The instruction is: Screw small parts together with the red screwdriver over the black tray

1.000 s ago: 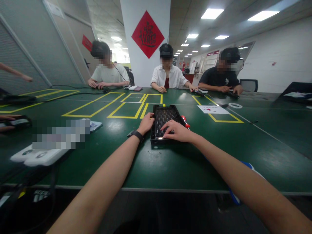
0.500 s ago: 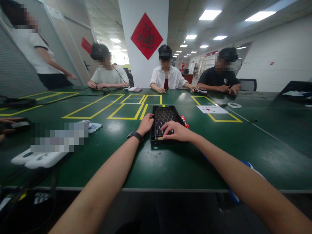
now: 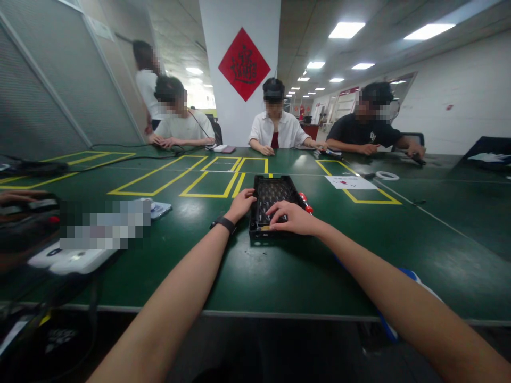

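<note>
A shallow black case [image 3: 252, 232] with raised walls lies on the green table. Inside are rows of small pale and metallic parts, too small to name. My left hand [image 3: 242, 205], with a dark band at the wrist, is closed on the case's left wall. Over the near half of the case hovers my right hand [image 3: 295, 217], palm down. Its thumb and fingers are bent but apart, reaching inside by a small yellowish piece [image 3: 265, 228]. No held item shows there. A red object [image 3: 306, 203] sits against the right wall, partly hidden.
White blurred-out equipment [image 3: 64, 260] and a small packet [image 3: 161, 209] lie to the left. Yellow tape [image 3: 155, 191] marks the green table [image 3: 247, 287]. At the right are a paper sheet [image 3: 351, 182] and a white ring [image 3: 387, 175]. Several people sit opposite; one stands behind.
The view has shifted slightly, and the standing person has moved right, behind a seated one. The person in black has stretched an arm rightward. My hands stay at the case almost unchanged.
</note>
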Demonstrator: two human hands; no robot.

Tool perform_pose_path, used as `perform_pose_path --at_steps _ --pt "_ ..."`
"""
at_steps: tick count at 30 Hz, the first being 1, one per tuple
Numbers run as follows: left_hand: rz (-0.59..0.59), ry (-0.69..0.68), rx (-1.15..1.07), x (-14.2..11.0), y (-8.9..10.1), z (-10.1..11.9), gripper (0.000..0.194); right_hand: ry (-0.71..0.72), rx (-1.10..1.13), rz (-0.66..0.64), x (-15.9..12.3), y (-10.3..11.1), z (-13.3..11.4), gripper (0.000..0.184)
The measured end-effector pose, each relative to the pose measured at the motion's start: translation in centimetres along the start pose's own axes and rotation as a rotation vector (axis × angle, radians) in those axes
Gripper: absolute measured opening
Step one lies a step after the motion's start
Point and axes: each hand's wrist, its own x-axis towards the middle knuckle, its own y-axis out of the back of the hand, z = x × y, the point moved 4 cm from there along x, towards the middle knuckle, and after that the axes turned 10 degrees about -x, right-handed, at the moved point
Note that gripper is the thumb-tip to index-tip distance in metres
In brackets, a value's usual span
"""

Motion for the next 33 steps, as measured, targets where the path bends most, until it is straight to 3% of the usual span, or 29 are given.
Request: perform_pose_path --at_steps 11,22,33 --pt "0.013 -0.038 0.039 -0.54 -0.35 0.57 0.041 -0.005 -0.027 -0.009 0.17 -0.35 -0.02 0.018" --pt "0.012 -0.055 0.080 -0.64 -0.25 0.77 0.041 0.019 -0.047 -0.103 0.27 -0.46 0.01 0.022" --pt "0.024 -0.060 0.122 -0.47 -0.25 0.56 0.040 -0.016 0.085 -0.012 0.02 -0.09 -0.17 0.020"
